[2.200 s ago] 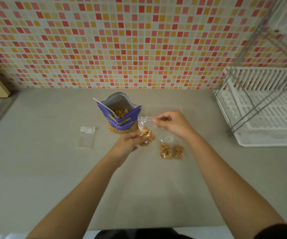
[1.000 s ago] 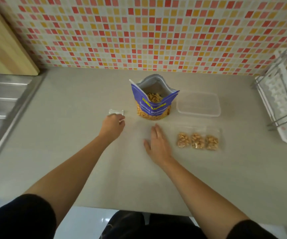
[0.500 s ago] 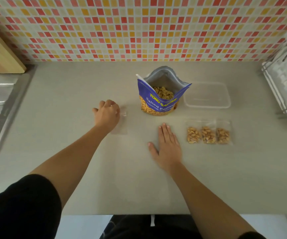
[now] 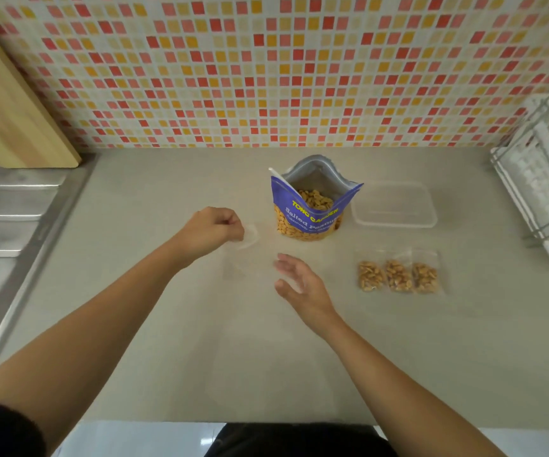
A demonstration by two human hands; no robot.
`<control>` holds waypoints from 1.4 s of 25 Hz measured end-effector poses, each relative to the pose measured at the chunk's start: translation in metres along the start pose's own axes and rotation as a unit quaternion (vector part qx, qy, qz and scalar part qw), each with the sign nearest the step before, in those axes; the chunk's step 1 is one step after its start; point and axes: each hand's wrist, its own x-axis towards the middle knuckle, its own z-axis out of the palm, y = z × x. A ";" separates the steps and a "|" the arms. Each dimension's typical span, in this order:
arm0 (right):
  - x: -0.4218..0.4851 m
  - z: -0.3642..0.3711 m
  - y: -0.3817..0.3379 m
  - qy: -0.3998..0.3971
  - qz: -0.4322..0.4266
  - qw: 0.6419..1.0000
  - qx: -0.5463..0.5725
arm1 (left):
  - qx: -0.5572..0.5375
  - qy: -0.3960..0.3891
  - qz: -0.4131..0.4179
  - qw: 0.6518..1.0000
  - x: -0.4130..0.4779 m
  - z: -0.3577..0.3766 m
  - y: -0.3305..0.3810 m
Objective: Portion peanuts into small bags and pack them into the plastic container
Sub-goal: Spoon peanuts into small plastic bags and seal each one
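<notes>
On the beige worktop point(image 4: 141, 324), between a steel sink point(image 4: 5, 225) and a white dish rack point(image 4: 543, 179), an open blue peanut pouch point(image 4: 309, 219) stands upright, the clear plastic container point(image 4: 395, 223) just right of it. Three filled small bags point(image 4: 398, 275) lie in a row nearer the person, apart from the container. Left of the pouch, the left hand point(image 4: 212, 229) pinches an empty clear bag point(image 4: 243, 258) with curled fingers; the right hand point(image 4: 301, 283) hovers beside it, fingers spread loosely, holding nothing.

A person wore a black sleeve point(image 4: 1, 427) on the left arm point(image 4: 108, 331) (both forearms were bare), with dark clothing point(image 4: 299, 440) visible at the bottom edge.
</notes>
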 end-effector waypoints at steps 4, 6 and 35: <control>-0.003 -0.002 -0.029 0.092 0.019 0.986 0.139 | -0.150 -0.001 0.030 0.988 -0.022 0.009 0.024; -0.004 -0.019 -0.041 0.126 0.014 0.975 0.181 | -0.194 0.014 0.056 0.979 -0.029 0.014 0.033; 0.008 -0.097 -0.149 0.094 -0.244 0.847 -0.463 | -0.121 0.123 0.144 0.974 -0.020 0.038 0.111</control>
